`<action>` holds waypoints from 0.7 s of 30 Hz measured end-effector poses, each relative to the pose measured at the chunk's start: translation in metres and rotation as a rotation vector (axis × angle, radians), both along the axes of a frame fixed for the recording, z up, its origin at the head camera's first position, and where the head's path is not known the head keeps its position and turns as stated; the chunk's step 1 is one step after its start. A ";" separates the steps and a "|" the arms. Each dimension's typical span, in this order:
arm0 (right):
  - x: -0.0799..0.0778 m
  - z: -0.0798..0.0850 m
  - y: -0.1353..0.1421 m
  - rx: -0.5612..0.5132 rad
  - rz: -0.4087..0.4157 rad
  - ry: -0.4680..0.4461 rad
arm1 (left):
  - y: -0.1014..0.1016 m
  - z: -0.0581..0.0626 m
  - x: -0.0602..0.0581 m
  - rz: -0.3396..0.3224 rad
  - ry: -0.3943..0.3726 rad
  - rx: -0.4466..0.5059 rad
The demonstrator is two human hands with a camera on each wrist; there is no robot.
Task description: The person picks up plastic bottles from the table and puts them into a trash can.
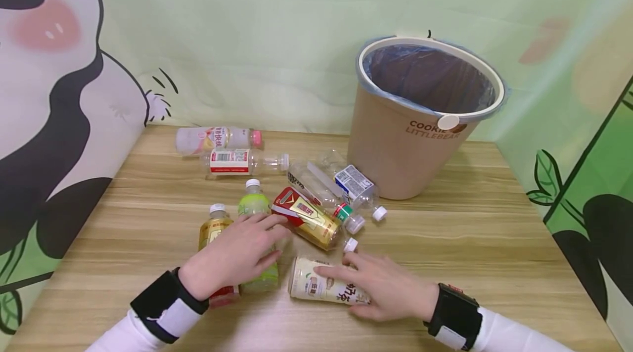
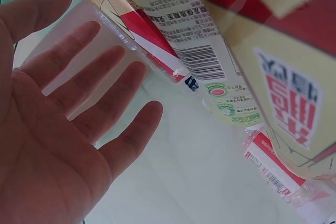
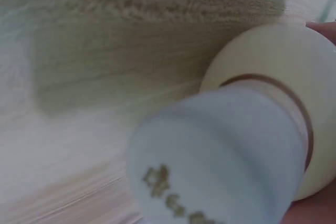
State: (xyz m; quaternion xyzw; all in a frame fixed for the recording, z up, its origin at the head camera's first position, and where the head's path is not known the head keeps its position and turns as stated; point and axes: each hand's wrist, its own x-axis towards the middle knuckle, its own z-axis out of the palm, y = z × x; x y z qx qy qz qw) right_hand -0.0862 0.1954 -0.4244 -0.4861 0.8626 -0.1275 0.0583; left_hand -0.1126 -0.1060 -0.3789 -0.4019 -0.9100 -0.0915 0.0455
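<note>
My right hand (image 1: 378, 289) holds a cream milk tea bottle (image 1: 309, 285) lying on its side, fingers and thumb on either side of it. In the right wrist view, that bottle's white cap (image 3: 210, 156) fills the foreground. My left hand (image 1: 242, 253) is over a green-labelled bottle (image 1: 254, 202), its fingers loosely extended and holding nothing; the left wrist view shows the palm and spread fingers. Partly hidden under the left forearm lies a gold-and-red bottle (image 1: 211, 229). Another gold-and-red bottle (image 1: 314, 223) lies just beyond both hands.
Several clear bottles lie farther back, among them one with a blue-and-white label (image 1: 353, 182) and one with a red-and-white label (image 1: 229, 162). A pink-capped bottle (image 1: 198, 140) lies at the back left. A beige bin (image 1: 395, 143) with a blue liner stands at the back right.
</note>
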 end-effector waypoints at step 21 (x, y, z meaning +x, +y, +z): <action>-0.019 0.026 0.003 -0.230 -0.098 -0.064 | -0.003 0.010 -0.008 0.086 0.051 0.020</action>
